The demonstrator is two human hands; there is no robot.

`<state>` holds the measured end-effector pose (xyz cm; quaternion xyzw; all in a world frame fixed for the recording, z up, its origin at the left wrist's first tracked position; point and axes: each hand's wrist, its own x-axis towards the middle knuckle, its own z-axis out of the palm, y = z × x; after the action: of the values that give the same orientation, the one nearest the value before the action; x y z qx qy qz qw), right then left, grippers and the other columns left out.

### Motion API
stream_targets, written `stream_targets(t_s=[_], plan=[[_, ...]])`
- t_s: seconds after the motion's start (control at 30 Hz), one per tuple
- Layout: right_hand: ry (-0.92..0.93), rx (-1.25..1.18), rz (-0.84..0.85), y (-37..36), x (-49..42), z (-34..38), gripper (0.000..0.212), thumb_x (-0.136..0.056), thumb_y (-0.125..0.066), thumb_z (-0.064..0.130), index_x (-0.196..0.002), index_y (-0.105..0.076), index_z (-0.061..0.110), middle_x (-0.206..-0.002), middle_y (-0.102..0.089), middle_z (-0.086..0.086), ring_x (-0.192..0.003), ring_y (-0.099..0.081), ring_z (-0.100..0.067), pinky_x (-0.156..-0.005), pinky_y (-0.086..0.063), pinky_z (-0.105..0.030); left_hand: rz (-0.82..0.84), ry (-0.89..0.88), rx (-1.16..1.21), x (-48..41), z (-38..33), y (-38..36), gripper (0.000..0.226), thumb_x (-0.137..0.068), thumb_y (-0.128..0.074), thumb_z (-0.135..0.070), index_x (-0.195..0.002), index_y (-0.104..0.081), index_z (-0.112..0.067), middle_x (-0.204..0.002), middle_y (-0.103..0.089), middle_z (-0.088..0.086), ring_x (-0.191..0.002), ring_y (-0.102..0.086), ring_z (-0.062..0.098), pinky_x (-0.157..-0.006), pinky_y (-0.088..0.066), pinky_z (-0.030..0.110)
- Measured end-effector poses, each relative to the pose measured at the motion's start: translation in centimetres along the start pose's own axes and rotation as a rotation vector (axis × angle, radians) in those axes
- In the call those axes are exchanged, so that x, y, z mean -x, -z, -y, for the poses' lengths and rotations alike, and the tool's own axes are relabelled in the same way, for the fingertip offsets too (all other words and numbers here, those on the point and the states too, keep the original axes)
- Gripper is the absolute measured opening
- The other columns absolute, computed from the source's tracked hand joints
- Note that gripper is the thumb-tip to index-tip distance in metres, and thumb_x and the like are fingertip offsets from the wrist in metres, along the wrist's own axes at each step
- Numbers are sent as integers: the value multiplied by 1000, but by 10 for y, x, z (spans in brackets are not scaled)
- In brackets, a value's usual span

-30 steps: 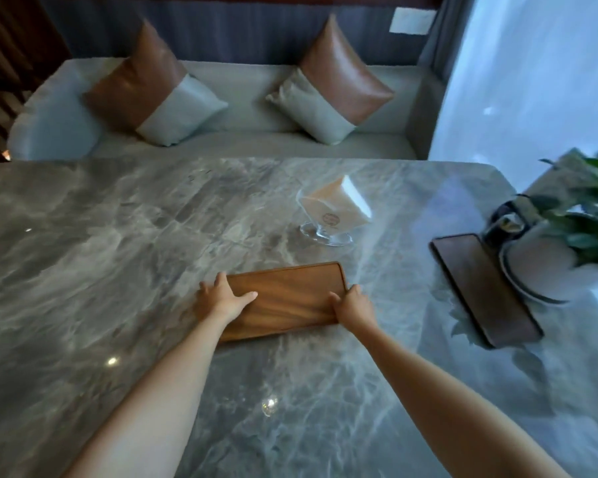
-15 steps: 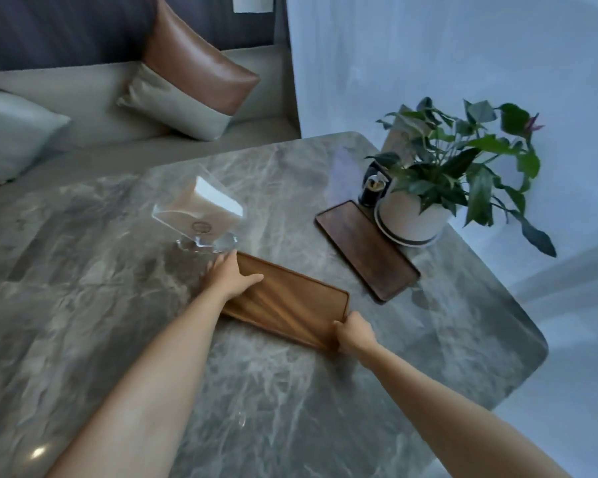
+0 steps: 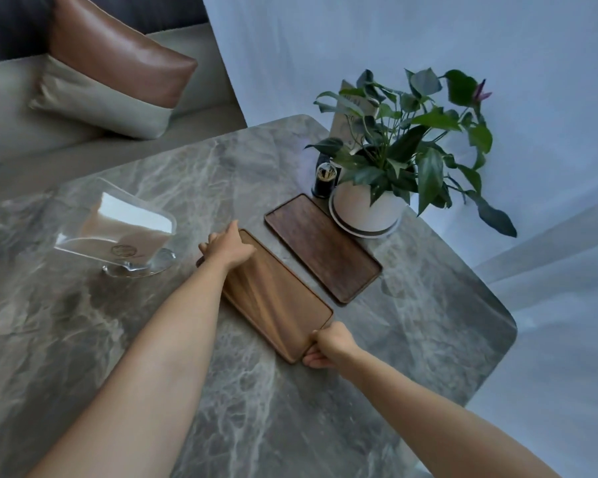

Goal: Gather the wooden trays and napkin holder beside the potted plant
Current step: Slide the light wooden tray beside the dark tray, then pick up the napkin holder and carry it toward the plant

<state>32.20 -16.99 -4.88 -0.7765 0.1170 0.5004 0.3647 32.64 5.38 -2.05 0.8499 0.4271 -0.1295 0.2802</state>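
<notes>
Near the far right corner of the grey veined marble table (image 3: 118, 339), a lighter brown rectangular wooden tray (image 3: 277, 301) is held flat on the surface by both hands. Its far short end is covered by the left hand (image 3: 227, 248), laid palm down with the fingers (image 3: 209, 243) curled over the rim, so the tray is pressed and gripped there. Its near corner is pinched by the right hand (image 3: 330, 345), with the thumb on top of the rim and the fingers (image 3: 313, 361) tucked under or against the edge. Just beside this tray, on the side toward the right edge of the table and roughly parallel to it, a darker brown rectangular wooden tray (image 3: 323, 248) is seen lying flat, separated by a narrow strip of bare marble. The dark tray's far end lies just beside the saucer of a green leafy plant in a round white pot (image 3: 368, 207), which stands close to the far right corner. A small dark toothpick jar with a clear domed lid (image 3: 325, 179) stands just behind the pot. Toward the left edge, a clear acrylic napkin holder filled with white napkins (image 3: 118, 232) stands on its round foot, near the left hand but apart from both trays. Beyond the far edge, a brown and beige cushion (image 3: 114, 81) rests on a grey sofa (image 3: 7, 115).
</notes>
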Motion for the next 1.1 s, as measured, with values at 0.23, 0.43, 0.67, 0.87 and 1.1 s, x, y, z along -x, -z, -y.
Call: stream_targets(t_s=[0.23,0.43,0.67,0.87,1.1], plan=[[-41,-20,79,13,-10,13,41,-100,-22,5,-75,-51,-10,-60,-56,-14,-24,-54,-9,-32,-50,-19,22,-32,-123,-22,-19,-9,74,-85,-50,-22,-148,-10,-21,-145,-38,18,-139,-26,31,-113,-15,47],[-48,-74,106,17,-12,14,45,-102,-18,9,-70,-45,-6,-61,-54,-12,-20,-52,-6,-30,-47,-16,27,-71,-177,-24,-34,-10,72,-86,-43,-17,-148,-7,-20,-144,-35,23,-140,-24,31,-115,-10,47],[5,20,52,18,-4,20,34,-100,-25,7,-81,-50,-6,-60,-55,-14,-19,-51,-9,-27,-45,-17,-14,-137,-222,-13,-24,-3,72,-90,-47,-25,-149,-7,-15,-157,-18,9,-145,-16,28,-116,-12,49],[271,397,-108,24,15,52,35,-91,-42,9,-57,-49,5,-73,-64,-19,-59,-64,-30,-58,-58,-36,-161,-204,-199,16,4,19,68,-89,-52,-34,-146,-21,-13,-153,-28,11,-139,-27,30,-111,-26,46],[653,623,-141,-18,57,129,32,-91,-57,27,-111,-52,3,-121,-62,-23,-109,-60,-35,-78,-45,-32,-383,-252,-73,66,60,65,58,-84,-60,-26,-137,-39,-12,-141,-43,11,-130,-40,28,-106,-33,36]])
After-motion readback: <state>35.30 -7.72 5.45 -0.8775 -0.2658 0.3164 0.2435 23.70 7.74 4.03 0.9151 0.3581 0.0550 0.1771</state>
